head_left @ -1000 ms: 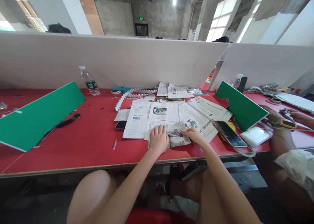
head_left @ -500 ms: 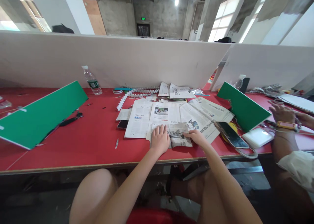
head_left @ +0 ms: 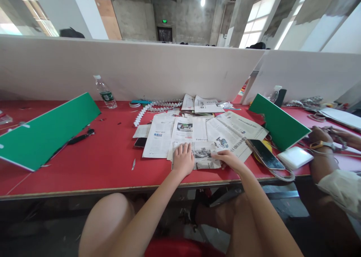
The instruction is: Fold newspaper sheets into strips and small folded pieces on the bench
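Scanning from the left, I see a green board (head_left: pixel 47 131) lying tilted on the red table (head_left: pixel 93 170), with a black tool (head_left: pixel 80 137) just beside its near edge. Behind it, by the white partition (head_left: pixel 141 69), a clear plastic bottle (head_left: pixel 105 92) stands upright with its cap on; I cannot tell how full it is. Further right, a white folded paper chain (head_left: pixel 153 108) runs along the far side of the spread newspaper sheets (head_left: pixel 160 136).

At the near edge of the table lies a small folded newspaper piece (head_left: pixel 203 156). My left hand (head_left: pixel 183 160) lies open and flat on its left part. My right hand (head_left: pixel 229 160) touches its right edge, but I cannot tell whether it pinches or only presses.

To the right are a dark phone (head_left: pixel 265 154), a white pack (head_left: pixel 295 157) and a second green board (head_left: pixel 278 125), with a second bottle (head_left: pixel 273 93) partly hidden behind it. A co-worker's hand (head_left: pixel 318 136) rests at the far right. Beyond the partition are concrete walls and bright windows.
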Demonstrator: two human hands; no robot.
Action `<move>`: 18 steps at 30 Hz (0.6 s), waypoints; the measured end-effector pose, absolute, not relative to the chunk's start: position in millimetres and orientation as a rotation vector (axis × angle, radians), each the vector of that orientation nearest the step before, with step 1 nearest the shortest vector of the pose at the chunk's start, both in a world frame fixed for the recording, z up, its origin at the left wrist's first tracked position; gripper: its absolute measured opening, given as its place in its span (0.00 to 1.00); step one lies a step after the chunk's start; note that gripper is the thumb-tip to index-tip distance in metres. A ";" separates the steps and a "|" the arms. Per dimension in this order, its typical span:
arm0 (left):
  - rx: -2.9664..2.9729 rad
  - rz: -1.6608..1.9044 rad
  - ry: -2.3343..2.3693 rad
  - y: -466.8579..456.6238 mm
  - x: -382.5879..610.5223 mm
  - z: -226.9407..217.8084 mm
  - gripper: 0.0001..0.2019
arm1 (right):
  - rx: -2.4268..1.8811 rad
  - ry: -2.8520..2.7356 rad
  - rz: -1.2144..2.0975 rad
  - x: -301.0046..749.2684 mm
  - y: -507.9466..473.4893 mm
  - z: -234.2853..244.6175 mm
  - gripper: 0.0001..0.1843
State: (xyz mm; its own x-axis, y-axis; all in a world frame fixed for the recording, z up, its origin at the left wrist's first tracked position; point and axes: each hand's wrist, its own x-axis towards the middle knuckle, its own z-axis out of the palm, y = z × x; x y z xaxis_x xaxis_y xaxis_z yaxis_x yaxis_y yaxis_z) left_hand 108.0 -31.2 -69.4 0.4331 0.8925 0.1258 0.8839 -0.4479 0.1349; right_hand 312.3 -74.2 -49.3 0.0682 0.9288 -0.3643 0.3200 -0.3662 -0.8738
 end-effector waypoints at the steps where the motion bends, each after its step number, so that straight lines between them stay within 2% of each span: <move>1: 2.622 0.279 1.625 -31.2 108.0 -69.8 0.27 | -1.731 -1.264 1.333 313.8 -74.8 -49.1 0.20; 12: 2.635 0.281 1.624 -29.7 107.3 -71.3 0.26 | -1.719 -1.268 1.409 317.1 -75.3 -47.0 0.18; 18: 2.589 0.281 1.605 -31.1 107.6 -70.0 0.26 | -1.790 -1.109 1.273 353.8 -96.6 -51.3 0.19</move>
State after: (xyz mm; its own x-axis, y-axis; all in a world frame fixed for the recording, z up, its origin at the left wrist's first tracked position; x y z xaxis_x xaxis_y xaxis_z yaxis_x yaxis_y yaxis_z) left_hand 107.6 -31.1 -70.0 0.4336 0.8941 0.1124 0.8790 -0.4471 0.1657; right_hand 353.8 -96.6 -51.3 0.1636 0.9083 -0.3850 0.2570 -0.4160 -0.8723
